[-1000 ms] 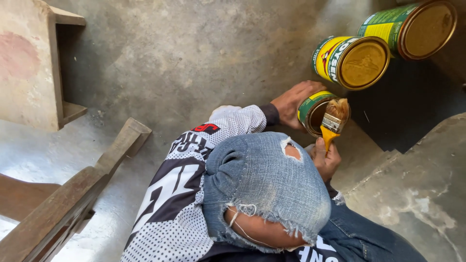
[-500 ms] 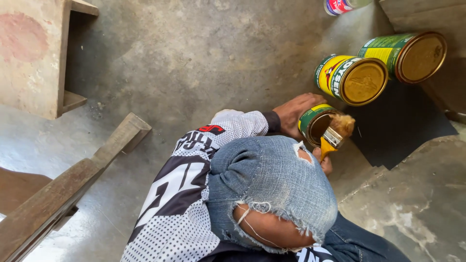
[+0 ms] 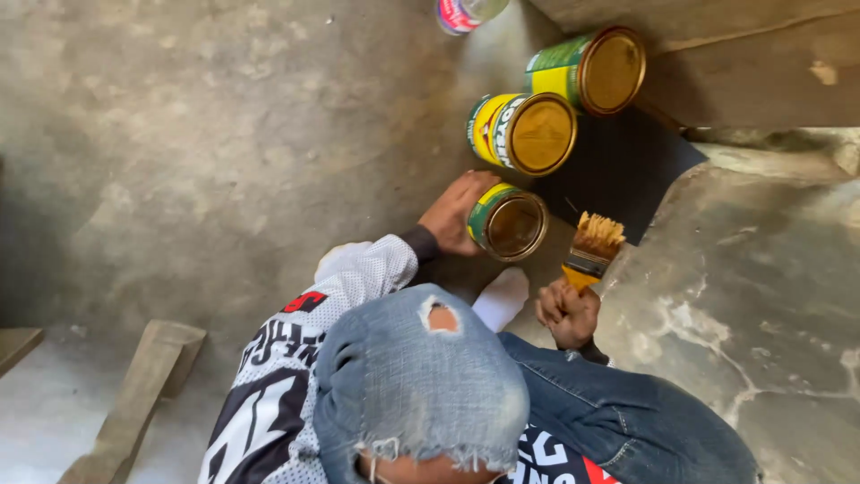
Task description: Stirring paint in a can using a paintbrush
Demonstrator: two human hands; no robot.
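Observation:
My left hand (image 3: pixel 452 215) grips the side of a small open can (image 3: pixel 508 223) with a green and yellow label, which stands on the concrete floor. My right hand (image 3: pixel 569 314) is closed around the handle of a paintbrush (image 3: pixel 591 246). Its yellowish bristles point up and sit just right of the can, clear of its rim. My bent knee in torn blue jeans (image 3: pixel 421 385) fills the lower middle of the view.
Two larger closed cans with gold lids (image 3: pixel 528 133) (image 3: pixel 596 72) stand beyond the small one, beside a dark patch of floor (image 3: pixel 627 170). A plastic bottle (image 3: pixel 466 13) lies at the top edge. A wooden plank (image 3: pixel 134 403) lies at lower left.
The brush has come away from the can's mouth and moved to the right of it. My left hand stays on the can. The view has shifted left and downward.

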